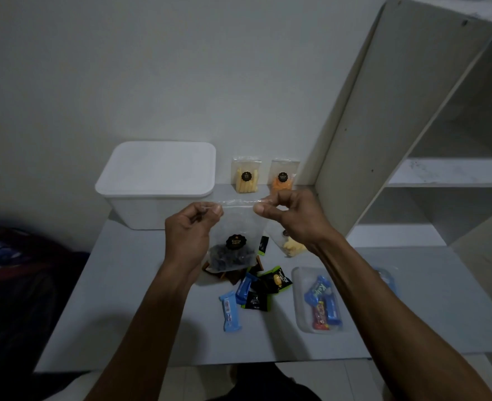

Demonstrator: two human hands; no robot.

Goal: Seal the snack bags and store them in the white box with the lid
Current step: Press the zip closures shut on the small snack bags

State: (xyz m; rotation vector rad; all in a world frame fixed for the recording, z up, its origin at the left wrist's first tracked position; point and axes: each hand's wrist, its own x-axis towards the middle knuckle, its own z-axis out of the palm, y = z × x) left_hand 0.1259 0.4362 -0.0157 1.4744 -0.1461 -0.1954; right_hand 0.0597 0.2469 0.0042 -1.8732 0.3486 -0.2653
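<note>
A clear snack bag (233,238) with dark pieces at its bottom and a round black label hangs in the air above the middle of the counter (140,328), held by its top strip. The left hand (188,230) pinches the left end of the strip between thumb and curled fingers, and the right hand (289,214) pinches the right end in the same way, so both grips are closed on the bag. Both forearms reach forward from the bottom of the view, with the wrists a little raised. At 11 o'clock from the bag stands the white box (155,183) with its lid on. At 12 o'clock, against the wall, stand two small bags, one with yellow sticks (246,176) and one with orange snacks (282,179). Just at 3 o'clock, under the right wrist, another bag with pale pieces (289,246) lies on the counter. At 6 o'clock lie loose wrapped candies (250,290), blue, black and green. At 4 o'clock is a clear tray (301,299) with more wrapped sweets. A white shelf unit (447,172) stands at 2 o'clock.
</note>
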